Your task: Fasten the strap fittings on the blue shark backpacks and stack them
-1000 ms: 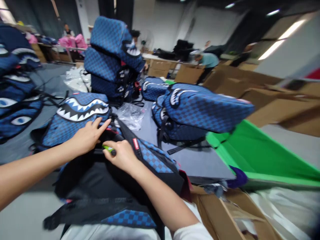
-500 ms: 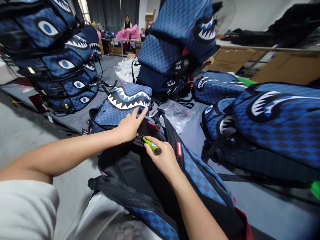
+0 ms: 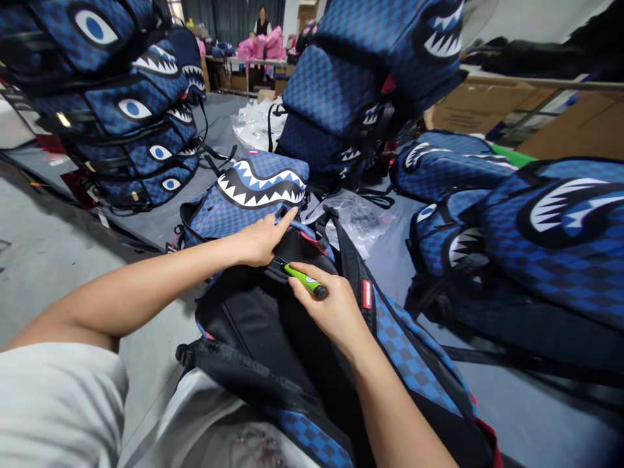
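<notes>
A blue-and-black checked backpack (image 3: 414,351) with a toothed shark mouth on its front flap lies in front of me, its black straps and back panel toward me. My left hand (image 3: 260,240) grips the black fabric near its top edge, one finger stretched out over the flap and the thumb side low near the tool tip. In my right hand (image 3: 331,296) is a slim green-and-black handled tool (image 3: 305,279), its thin dark metal tip pointing left at the black fabric beside my left hand. The exact spot the tip touches is hidden.
Shark-face backpacks stand stacked at the left (image 3: 131,107) and at the back (image 3: 336,84); more lie at the right (image 3: 560,240). Clear plastic wrap (image 3: 358,221) rests on the grey table (image 3: 531,416). Cardboard boxes (image 3: 480,107) stand behind. Far off, a person (image 3: 262,27) is by pink goods.
The view has shifted slightly, so everything sits a little farther right. Both hands stay at the same part of the backpack, and the left hand's fingers are closer together.
</notes>
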Motion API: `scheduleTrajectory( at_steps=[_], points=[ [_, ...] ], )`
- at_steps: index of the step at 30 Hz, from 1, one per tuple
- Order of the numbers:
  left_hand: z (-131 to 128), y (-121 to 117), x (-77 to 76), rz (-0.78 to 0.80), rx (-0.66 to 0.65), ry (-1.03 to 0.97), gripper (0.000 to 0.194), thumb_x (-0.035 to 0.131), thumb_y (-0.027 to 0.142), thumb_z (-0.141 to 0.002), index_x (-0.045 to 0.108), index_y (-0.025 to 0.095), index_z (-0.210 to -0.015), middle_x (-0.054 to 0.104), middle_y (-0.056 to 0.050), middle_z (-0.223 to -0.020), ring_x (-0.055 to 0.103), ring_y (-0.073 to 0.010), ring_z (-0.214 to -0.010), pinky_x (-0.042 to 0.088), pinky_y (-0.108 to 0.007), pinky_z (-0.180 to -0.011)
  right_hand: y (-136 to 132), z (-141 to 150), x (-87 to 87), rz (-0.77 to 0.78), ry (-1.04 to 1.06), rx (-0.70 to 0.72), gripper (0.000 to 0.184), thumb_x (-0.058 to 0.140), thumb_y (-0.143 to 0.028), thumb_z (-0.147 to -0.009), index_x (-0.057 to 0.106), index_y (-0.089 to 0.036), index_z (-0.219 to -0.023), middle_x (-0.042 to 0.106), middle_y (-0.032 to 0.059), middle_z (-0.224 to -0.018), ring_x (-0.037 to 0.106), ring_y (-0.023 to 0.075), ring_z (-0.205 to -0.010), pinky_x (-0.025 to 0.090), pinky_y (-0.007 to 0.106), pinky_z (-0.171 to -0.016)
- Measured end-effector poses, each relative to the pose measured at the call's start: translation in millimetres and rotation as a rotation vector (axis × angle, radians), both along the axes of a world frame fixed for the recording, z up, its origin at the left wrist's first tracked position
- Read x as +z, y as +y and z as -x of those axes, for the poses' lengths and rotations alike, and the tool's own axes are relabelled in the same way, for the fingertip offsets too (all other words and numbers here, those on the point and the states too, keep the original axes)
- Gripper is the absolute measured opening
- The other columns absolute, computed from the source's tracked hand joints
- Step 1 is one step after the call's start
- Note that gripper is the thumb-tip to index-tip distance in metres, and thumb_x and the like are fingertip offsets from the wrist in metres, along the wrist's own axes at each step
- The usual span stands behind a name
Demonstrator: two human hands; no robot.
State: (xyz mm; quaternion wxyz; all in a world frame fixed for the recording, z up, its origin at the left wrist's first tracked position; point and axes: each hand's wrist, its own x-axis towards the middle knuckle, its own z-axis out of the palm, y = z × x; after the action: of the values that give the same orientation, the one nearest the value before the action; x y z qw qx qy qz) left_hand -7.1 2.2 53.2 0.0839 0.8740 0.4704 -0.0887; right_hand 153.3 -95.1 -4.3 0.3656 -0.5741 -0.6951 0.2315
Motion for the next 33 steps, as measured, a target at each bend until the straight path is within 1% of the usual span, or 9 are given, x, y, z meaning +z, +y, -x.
scheduleTrajectory(
  at_steps=[2,5,10,13,17,23,27,31,33],
  points=[
    [0.6,2.1,-1.0,0.011,-0.001,0.002,0.102,0.058,0.015,-0.086,-0.016,0.021,-0.156,0.041,-0.021,-0.144,0.054,-0.0273,-0.125,0.046,-0.032,-0.096,4.2,4.6,0.3,0.022,0.024,0.002,0.027,0.062,-0.031,-0.088,0.074,-0.024,-0.111,0.078,0.0042,-0.106,0.075,0.0234,-0.094,0.058,0.032,-0.084],
    [-0.8,5.8,-0.5,0.026,-0.012,0.021,0.102,0.056,0.014,-0.084,-0.015,0.018,-0.156,0.040,-0.023,-0.145,0.057,-0.0283,-0.121,0.047,-0.033,-0.094,8.8,8.4,-0.1,0.042,0.035,0.010,0.028,0.061,-0.031,-0.088,0.074,-0.023,-0.111,0.078,0.0055,-0.106,0.075,0.0243,-0.095,0.058,0.033,-0.084],
    [-1.6,10.0,3.4,0.076,-0.041,0.027,0.102,0.054,0.013,-0.083,-0.018,0.016,-0.156,0.038,-0.026,-0.148,0.059,-0.0289,-0.119,0.048,-0.034,-0.092,11.2,9.4,1.6,0.032,0.027,0.010,0.027,0.061,-0.030,-0.088,0.074,-0.023,-0.111,0.078,0.0054,-0.106,0.075,0.0242,-0.093,0.059,0.034,-0.083],
    [0.4,11.9,2.5,0.082,-0.039,0.034,0.101,0.053,0.013,-0.084,-0.019,0.017,-0.155,0.038,-0.025,-0.148,0.060,-0.0294,-0.119,0.048,-0.034,-0.092,12.8,10.9,2.6,0.034,0.015,0.025,0.028,0.061,-0.030,-0.088,0.073,-0.024,-0.112,0.078,0.0052,-0.107,0.075,0.0237,-0.092,0.058,0.033,-0.083],
    [3.4,15.5,-2.4,0.072,-0.045,0.024,0.101,0.053,0.014,-0.084,-0.018,0.019,-0.156,0.038,-0.023,-0.147,0.059,-0.0271,-0.119,0.048,-0.032,-0.092,15.0,12.1,1.8,0.036,-0.013,0.014,0.028,0.061,-0.030,-0.088,0.074,-0.023,-0.112,0.078,0.0054,-0.106,0.075,0.0243,-0.091,0.058,0.034,-0.082],
    [3.6,20.9,-7.8,0.075,-0.052,0.008,0.101,0.055,0.015,-0.085,-0.018,0.019,-0.156,0.040,-0.023,-0.143,0.059,-0.0277,-0.116,0.049,-0.033,-0.090,19.2,14.0,-0.7,0.041,0.009,0.016,0.029,0.060,-0.029,-0.088,0.074,-0.022,-0.113,0.078,0.0053,-0.105,0.075,0.0240,-0.089,0.058,0.033,-0.080],
    [2.6,23.0,-9.8,0.077,-0.042,0.009,0.101,0.054,0.015,-0.085,-0.018,0.022,-0.155,0.041,-0.021,-0.143,0.060,-0.0259,-0.115,0.049,-0.031,-0.088,22.3,14.9,-0.2,0.063,0.021,0.048,0.028,0.061,-0.028,-0.088,0.074,-0.024,-0.112,0.078,0.0044,-0.106,0.075,0.0233,-0.090,0.058,0.032,-0.080],
    [2.1,23.7,-11.7,0.063,-0.048,0.010,0.100,0.053,0.014,-0.085,-0.018,0.022,-0.155,0.042,-0.020,-0.142,0.060,-0.0257,-0.115,0.048,-0.031,-0.089,18.6,7.1,-0.5,0.044,-0.051,0.002,0.028,0.061,-0.029,-0.088,0.075,-0.024,-0.111,0.079,0.0048,-0.101,0.075,0.0241,-0.085,0.058,0.035,-0.079],
    [2.0,23.2,-12.1,0.057,-0.050,0.012,0.100,0.053,0.014,-0.085,-0.017,0.022,-0.156,0.042,-0.019,-0.142,0.059,-0.0261,-0.117,0.048,-0.031,-0.089,15.0,0.3,-0.7,0.045,-0.040,-0.008,0.028,0.060,-0.030,-0.088,0.074,-0.024,-0.112,0.079,0.0049,-0.103,0.075,0.0243,-0.086,0.058,0.036,-0.081]
  ],
)
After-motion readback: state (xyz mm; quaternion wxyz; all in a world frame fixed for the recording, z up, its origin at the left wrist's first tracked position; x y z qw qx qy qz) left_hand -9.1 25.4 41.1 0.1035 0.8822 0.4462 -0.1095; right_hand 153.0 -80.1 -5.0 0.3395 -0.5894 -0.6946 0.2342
